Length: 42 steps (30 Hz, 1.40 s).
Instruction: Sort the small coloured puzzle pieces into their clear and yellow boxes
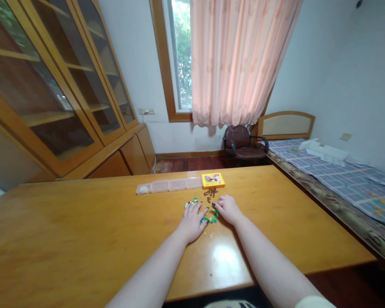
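Note:
On the wooden table (109,231), small green, blue and white pieces (213,219) form a loose ring. My left hand (192,221) lies over the ring's left part with its fingers spread, hiding some of the pieces. At the ring's right side is my right hand (228,208), its fingers curled and its thumb and index finger close together; anything between them is too small to tell. Just beyond my hands is a small heap of brown pieces (211,193). A yellow box (213,180) with a picture on it lies behind the heap.
Clear plastic trays (160,186) stand in a row left of the yellow box. A few tiny bits lie in front of the ring. Past the table are a brown armchair (242,143), a bed (327,171) at the right and a glass-door cabinet (73,72) at the left.

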Each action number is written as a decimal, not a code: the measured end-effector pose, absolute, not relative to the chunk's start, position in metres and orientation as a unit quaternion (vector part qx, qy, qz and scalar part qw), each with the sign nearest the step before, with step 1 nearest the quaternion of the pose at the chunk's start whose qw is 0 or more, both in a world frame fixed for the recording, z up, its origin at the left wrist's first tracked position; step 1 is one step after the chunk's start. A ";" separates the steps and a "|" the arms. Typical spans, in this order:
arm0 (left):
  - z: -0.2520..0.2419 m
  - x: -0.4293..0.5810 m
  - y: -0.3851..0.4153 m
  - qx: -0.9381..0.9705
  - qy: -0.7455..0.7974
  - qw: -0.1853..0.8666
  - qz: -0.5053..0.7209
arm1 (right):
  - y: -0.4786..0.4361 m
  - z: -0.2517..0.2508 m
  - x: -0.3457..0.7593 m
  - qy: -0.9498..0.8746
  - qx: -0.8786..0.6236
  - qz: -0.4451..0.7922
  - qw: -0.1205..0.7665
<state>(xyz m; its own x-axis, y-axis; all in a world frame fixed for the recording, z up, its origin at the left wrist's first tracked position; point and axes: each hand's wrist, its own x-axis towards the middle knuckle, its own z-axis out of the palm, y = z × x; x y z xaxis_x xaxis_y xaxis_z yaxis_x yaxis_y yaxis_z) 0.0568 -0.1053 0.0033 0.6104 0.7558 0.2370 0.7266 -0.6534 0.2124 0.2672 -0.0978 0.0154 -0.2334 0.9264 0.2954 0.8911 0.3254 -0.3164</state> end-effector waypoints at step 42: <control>-0.005 0.055 -0.100 0.880 0.424 0.073 0.200 | -0.099 0.018 0.268 -0.770 -0.592 0.070 0.227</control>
